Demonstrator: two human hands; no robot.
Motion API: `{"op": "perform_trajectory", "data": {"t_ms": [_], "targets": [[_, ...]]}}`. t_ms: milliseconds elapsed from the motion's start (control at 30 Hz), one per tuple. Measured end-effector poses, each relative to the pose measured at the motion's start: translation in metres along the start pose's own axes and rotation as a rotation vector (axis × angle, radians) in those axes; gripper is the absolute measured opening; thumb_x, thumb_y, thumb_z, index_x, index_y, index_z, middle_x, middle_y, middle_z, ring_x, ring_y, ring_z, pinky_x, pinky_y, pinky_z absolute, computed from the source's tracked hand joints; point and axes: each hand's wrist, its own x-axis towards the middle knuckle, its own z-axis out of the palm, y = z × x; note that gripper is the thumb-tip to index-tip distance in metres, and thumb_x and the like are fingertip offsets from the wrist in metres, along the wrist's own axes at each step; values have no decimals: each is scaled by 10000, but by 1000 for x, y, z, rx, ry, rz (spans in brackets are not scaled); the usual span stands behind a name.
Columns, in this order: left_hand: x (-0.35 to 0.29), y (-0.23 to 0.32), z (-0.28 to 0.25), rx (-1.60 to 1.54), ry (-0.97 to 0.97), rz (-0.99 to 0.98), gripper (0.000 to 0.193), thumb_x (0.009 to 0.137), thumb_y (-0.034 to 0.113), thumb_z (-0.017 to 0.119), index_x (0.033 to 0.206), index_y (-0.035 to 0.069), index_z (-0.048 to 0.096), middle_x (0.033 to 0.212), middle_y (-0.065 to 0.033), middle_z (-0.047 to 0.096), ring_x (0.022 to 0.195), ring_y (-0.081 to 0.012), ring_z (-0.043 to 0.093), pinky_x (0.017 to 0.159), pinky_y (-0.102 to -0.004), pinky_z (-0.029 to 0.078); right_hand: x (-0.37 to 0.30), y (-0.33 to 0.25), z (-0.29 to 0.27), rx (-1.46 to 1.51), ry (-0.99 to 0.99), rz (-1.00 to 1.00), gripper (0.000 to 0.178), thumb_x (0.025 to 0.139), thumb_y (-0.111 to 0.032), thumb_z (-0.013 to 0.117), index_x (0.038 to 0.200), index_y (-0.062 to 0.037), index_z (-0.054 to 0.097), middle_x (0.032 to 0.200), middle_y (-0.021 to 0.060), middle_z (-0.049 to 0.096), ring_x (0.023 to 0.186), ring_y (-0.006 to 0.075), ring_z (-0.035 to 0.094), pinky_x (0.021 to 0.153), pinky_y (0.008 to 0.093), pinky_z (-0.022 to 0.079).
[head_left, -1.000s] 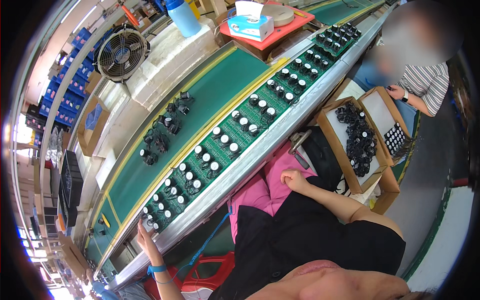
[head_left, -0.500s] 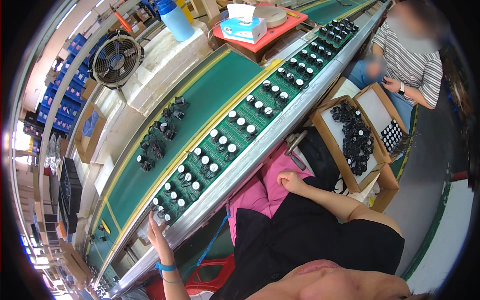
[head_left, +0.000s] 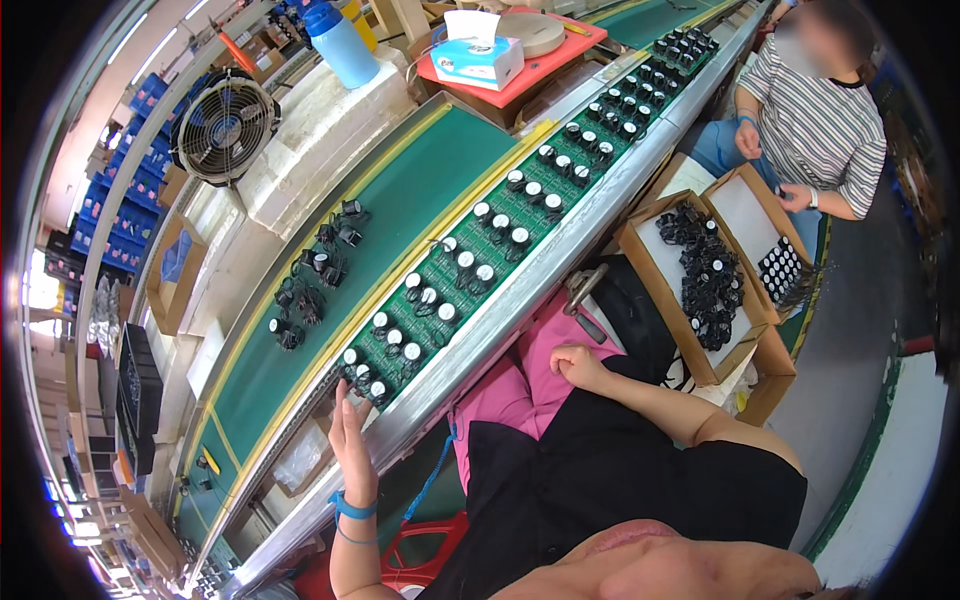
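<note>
My left hand (head_left: 350,438) is at the near left end of a long row of green circuit boards (head_left: 430,325), its fingers stretched out. The fingertips rest against the end of the last board. Black components with round white tops stand in rows on the boards, with black wires around them. The boards lie along a metal rail (head_left: 470,345). My right hand (head_left: 580,368) is curled into a loose fist above my lap; I see nothing in it. A blue wrist strap (head_left: 354,508) circles my left wrist.
Loose black components (head_left: 318,262) lie on the green conveyor belt (head_left: 400,190). To my right are cardboard boxes (head_left: 640,240) of wired components. Beyond them sits a co-worker (head_left: 815,120) in a striped shirt. A tissue box (head_left: 478,65) stands on a red board; a fan (head_left: 225,128) is at far left.
The row of boards has slid up and to the right along the rail, and my left hand has moved the same way with it. My right hand has stayed almost still. The co-worker's hands have shifted.
</note>
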Motion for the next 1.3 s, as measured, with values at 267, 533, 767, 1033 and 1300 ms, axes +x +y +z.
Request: {"op": "perform_trajectory", "data": {"t_ms": [267,533,767,1033,1300], "targets": [[18,14,45,-51,-136,-7,696,940,468,424,1409,-32,297,1381,-210,405,1214,-294,481,1057,-353,265,1,-4,-2,6,10,-27,129,721,73,435,694,-4,535,658,127,581,641,273,599,588,360,451],[40,27,97,-126,-326,-58,768,925,527,427,1452,15,205,1446,-165,326,1292,-305,390,1088,-414,179,1,-3,-2,12,7,5,167,674,114,426,671,-4,545,659,105,588,663,233,603,599,331,454],[60,43,159,-236,-458,-57,759,933,445,477,1463,20,138,1478,-170,261,1361,-299,270,1110,-353,177,0,-2,-2,20,11,-9,167,678,112,427,675,-4,547,658,103,589,662,234,601,604,327,455],[81,77,229,-211,-538,-45,862,903,487,510,1444,-47,104,1490,-223,197,1380,-266,219,1105,-315,174,0,-4,-6,63,-13,-12,160,689,101,429,681,-4,548,666,101,593,670,228,605,610,328,459],[102,100,300,-313,-548,-54,920,891,515,505,1436,-72,53,1492,-216,200,1384,-262,208,1105,-306,172,-2,1,-3,62,12,-43,135,713,73,452,697,-10,558,660,114,591,653,256,605,595,344,454]]}}
